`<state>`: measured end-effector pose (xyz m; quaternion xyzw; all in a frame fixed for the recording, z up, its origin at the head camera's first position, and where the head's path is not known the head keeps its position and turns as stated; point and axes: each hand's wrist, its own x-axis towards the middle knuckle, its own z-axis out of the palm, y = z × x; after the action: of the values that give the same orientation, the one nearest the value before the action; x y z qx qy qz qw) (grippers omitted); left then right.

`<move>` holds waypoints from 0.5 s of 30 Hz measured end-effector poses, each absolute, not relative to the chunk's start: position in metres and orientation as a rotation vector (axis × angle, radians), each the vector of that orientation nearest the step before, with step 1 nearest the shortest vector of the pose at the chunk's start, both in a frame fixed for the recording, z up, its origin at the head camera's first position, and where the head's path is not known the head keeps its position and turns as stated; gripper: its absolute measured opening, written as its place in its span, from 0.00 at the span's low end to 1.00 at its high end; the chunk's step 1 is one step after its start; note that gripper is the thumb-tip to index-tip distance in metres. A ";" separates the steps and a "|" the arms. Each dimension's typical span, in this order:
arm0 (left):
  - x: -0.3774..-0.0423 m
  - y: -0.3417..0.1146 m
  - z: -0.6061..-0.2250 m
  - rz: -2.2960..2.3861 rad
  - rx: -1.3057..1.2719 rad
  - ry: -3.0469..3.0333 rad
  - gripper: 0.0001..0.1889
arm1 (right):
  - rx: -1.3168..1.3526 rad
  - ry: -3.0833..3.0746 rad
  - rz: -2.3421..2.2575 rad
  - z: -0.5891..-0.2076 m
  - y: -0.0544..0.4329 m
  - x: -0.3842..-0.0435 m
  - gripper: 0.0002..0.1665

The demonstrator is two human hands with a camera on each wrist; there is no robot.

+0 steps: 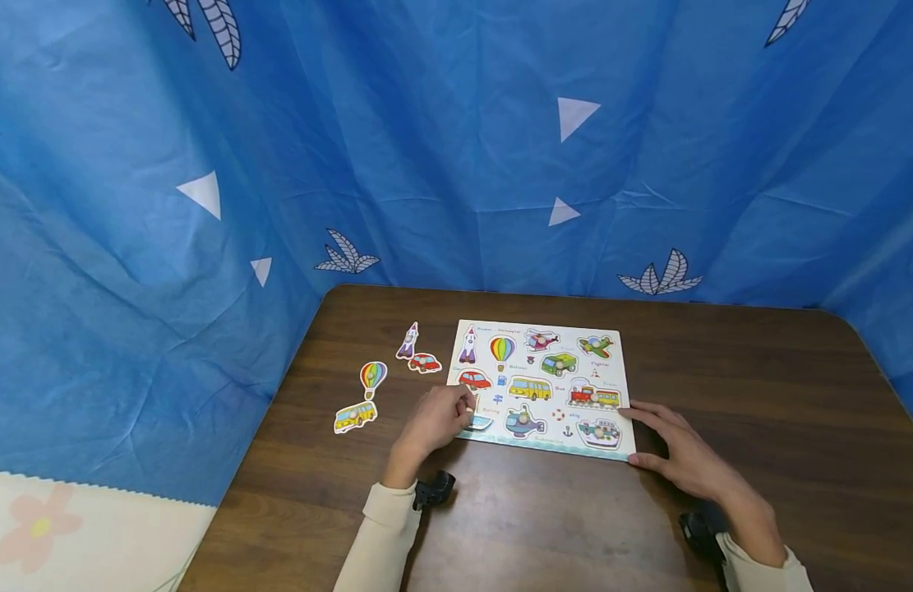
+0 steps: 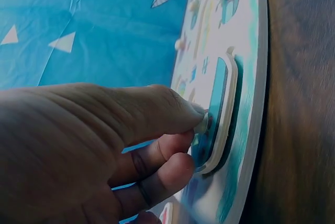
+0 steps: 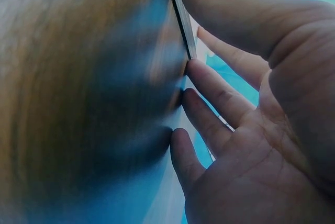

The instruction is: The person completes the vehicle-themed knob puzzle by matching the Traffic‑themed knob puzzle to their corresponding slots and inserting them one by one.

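A white wooden puzzle board (image 1: 574,337) with printed vehicles lies flat on the table. At its lower left corner my left hand (image 1: 434,419) pinches the small knob of a sailboat puzzle piece (image 1: 481,423) between thumb and finger. In the left wrist view, the piece's blue hull (image 2: 215,103) stands a little proud of the board, its far edge throwing a shadow. My right hand (image 1: 678,448) rests at the board's right edge, thumb and fingers spread and touching it; the right wrist view shows these fingers (image 3: 222,96) extended along the edge.
Left of the board, loose pieces lie on the brown table (image 1: 545,526): a rocket (image 1: 408,341), a red car (image 1: 424,363), a hot-air balloon (image 1: 372,378) and a yellow bus (image 1: 355,417). A blue curtain (image 1: 456,164) hangs behind the table.
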<state>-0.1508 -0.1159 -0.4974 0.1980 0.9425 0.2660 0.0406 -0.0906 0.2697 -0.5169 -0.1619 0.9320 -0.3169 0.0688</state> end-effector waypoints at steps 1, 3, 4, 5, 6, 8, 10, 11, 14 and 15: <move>-0.150 -0.115 -0.498 0.808 0.603 2.884 0.04 | -0.487 2.805 -0.954 -0.517 0.270 -0.091 0.39; -0.149 -0.112 -0.497 0.797 0.593 2.875 0.04 | -0.485 2.803 -0.955 -0.517 0.270 -0.091 0.39; -0.149 -0.111 -0.497 0.791 0.589 2.874 0.04 | -0.484 2.802 -0.956 -0.517 0.270 -0.091 0.39; -0.149 -0.111 -0.497 0.785 0.582 2.874 0.05 | -0.484 2.801 -0.957 -0.517 0.270 -0.091 0.39; -0.149 -0.110 -0.497 0.783 0.576 2.874 0.05 | -0.482 2.801 -0.955 -0.517 0.270 -0.091 0.39; -0.148 -0.110 -0.496 0.775 0.557 2.873 0.05 | -0.483 2.802 -0.954 -0.517 0.270 -0.091 0.39; -0.148 -0.110 -0.496 0.769 0.538 2.872 0.05 | -0.484 2.806 -0.953 -0.518 0.270 -0.091 0.39; -0.148 -0.111 -0.496 0.770 0.526 2.869 0.05 | -0.484 2.807 -0.953 -0.517 0.270 -0.091 0.39; -0.148 -0.112 -0.496 0.768 0.500 2.857 0.04 | -0.484 2.814 -0.956 -0.518 0.269 -0.091 0.39; -0.149 -0.112 -0.496 0.766 0.496 2.855 0.04 | -0.486 2.814 -0.956 -0.517 0.269 -0.091 0.39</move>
<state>-0.1486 -0.1123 -0.4962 0.1652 0.9500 0.2549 0.0721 -0.0907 0.2693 -0.5173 -0.1610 0.9324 -0.3169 0.0650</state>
